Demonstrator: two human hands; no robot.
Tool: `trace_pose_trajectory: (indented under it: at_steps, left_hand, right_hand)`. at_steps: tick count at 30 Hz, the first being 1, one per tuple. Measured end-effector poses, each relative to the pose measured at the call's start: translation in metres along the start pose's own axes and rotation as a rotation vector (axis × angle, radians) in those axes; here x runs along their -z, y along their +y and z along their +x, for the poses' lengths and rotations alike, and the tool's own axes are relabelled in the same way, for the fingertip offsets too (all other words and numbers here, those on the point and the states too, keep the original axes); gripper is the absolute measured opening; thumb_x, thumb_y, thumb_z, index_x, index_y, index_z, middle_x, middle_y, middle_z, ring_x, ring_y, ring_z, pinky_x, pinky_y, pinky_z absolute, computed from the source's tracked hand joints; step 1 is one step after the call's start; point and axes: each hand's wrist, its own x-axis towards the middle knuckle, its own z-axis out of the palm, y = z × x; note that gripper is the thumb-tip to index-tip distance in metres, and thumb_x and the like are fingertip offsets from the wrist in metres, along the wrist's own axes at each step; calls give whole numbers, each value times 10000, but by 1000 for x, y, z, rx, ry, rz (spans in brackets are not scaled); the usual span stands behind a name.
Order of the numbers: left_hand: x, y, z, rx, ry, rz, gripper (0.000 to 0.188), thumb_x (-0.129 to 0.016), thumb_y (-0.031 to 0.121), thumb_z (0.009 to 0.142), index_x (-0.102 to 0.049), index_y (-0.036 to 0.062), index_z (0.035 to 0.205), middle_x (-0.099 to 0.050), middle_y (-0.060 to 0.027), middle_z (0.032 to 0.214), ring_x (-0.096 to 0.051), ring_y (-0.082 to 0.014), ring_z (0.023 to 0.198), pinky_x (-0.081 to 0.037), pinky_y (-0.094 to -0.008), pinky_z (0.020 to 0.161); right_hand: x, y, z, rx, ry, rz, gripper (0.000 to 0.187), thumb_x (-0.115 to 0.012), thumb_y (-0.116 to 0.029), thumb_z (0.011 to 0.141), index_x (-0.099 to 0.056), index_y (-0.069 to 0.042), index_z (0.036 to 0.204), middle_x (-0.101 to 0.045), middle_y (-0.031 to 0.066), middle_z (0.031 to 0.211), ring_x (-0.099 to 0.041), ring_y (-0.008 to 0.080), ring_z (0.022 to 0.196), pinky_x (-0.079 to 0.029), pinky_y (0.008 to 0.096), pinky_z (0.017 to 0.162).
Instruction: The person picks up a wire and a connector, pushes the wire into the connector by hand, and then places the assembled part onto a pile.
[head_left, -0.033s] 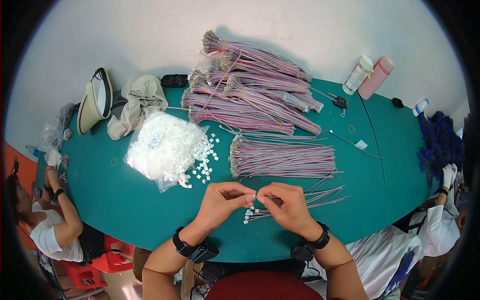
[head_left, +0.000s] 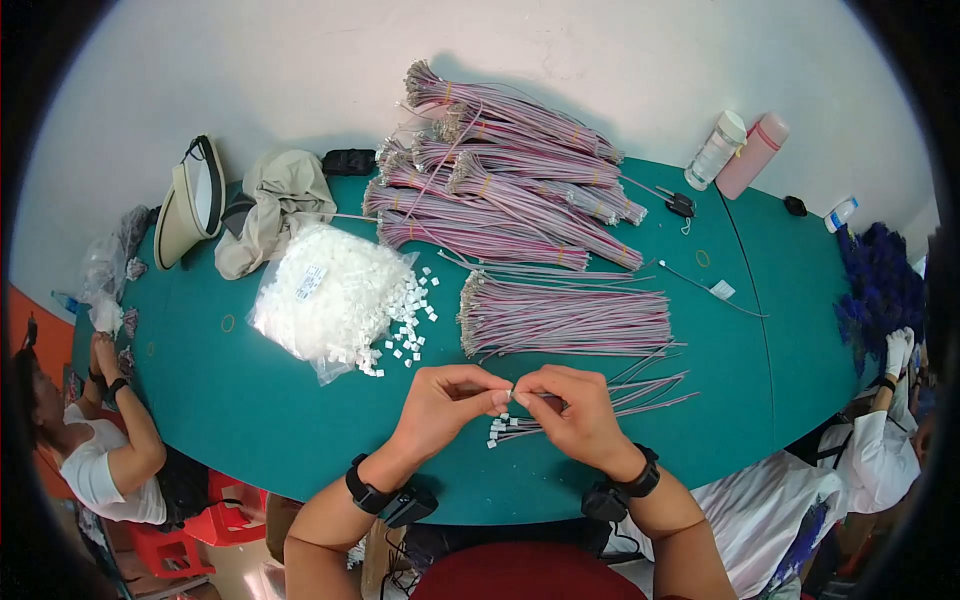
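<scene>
My left hand (head_left: 447,405) pinches a small white plastic connector housing (head_left: 508,396) between thumb and forefinger. Against it, my right hand (head_left: 575,410) grips a cable (head_left: 640,385) near its end; the join is mostly covered by the fingertips. Under and beside my right hand lie several cables with white connectors on their ends (head_left: 497,430). Just beyond my hands is a spread bundle of grey and pink cables (head_left: 565,315), metal tips to the left. Left of it, loose white housings (head_left: 405,325) spill from a clear plastic bag (head_left: 325,290).
Tied cable bundles (head_left: 530,185) are piled at the back of the green table (head_left: 250,400). A visor hat (head_left: 190,205) and beige cloth (head_left: 285,195) lie left; keys (head_left: 680,203), a clear bottle (head_left: 715,150) and a pink bottle (head_left: 755,155) stand right. People work at both sides.
</scene>
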Motion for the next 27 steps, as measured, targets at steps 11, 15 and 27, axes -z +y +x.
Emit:
trace_pose_trajectory:
  at_steps: [11,15,27]
  left_hand:
    - [0,-7,-1,-47,-1,88,148,-683,34,862,-690,-37,992,-698,-96,884,-667,-132,806,-556,-251,740]
    - [-1,-4,-2,-75,26,137,158,-679,42,868,-687,-36,1005,-698,-99,904,-670,-133,814,-557,-250,746]
    - [-1,3,0,14,23,-55,140,-669,-13,851,-680,-47,986,-696,-110,888,-679,-161,801,-554,-272,735]
  right_hand:
    - [-13,12,-3,90,80,-24,53,-659,1,830,-657,-5,882,-621,70,727,-547,128,548,-408,252,470]
    - [-10,9,-3,38,82,12,63,-672,-5,827,-668,2,889,-644,65,748,-564,108,583,-426,238,498]
    - [-6,8,-1,-45,66,110,59,-678,-17,832,-677,7,886,-659,48,772,-559,71,625,-422,212,530]
